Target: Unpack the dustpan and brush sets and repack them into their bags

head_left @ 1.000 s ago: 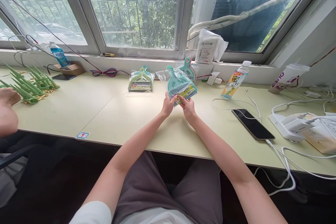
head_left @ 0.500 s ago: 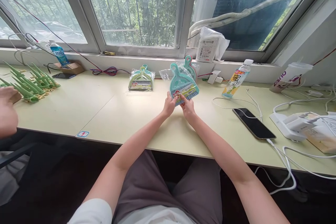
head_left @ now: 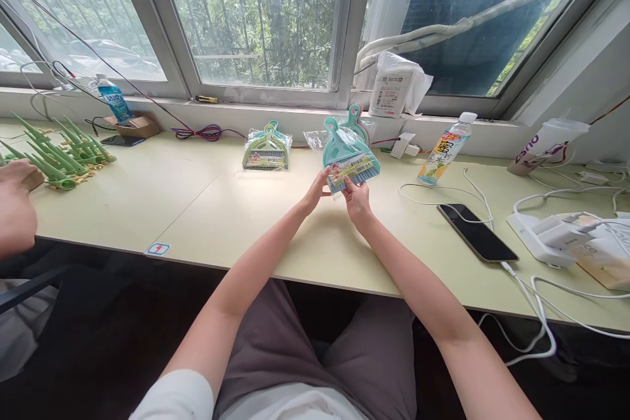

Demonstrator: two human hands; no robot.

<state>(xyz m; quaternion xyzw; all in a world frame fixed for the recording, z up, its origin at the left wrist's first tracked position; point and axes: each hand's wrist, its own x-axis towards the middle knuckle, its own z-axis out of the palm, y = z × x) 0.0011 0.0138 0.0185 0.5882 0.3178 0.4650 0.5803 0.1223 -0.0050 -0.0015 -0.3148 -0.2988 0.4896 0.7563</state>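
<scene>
A teal mini dustpan and brush set (head_left: 339, 143) in clear plastic wrap, with a yellow printed label, is held tilted above the table. My right hand (head_left: 357, 200) grips its lower edge, thumb on the front. At the lower left corner, my left hand (head_left: 315, 191) pinches the set; some fingers are hidden behind it. Just behind, more wrapped sets (head_left: 355, 117), one teal and one pinkish, lean by the window ledge and are partly covered. A wrapped green set (head_left: 266, 152) lies farther left on the table.
On the right are a drink bottle (head_left: 447, 147), a phone (head_left: 476, 233), a power strip (head_left: 539, 241), cables and a plastic cup (head_left: 547, 146). At left, another person's hand (head_left: 17, 210) is beside green spiky plastic parts (head_left: 63, 154). A tissue pack (head_left: 394, 85) stands on the ledge.
The held set has shifted slightly right, its label now showing more plainly. My left hand's fingers have moved from the label's front to the set's left edge.
</scene>
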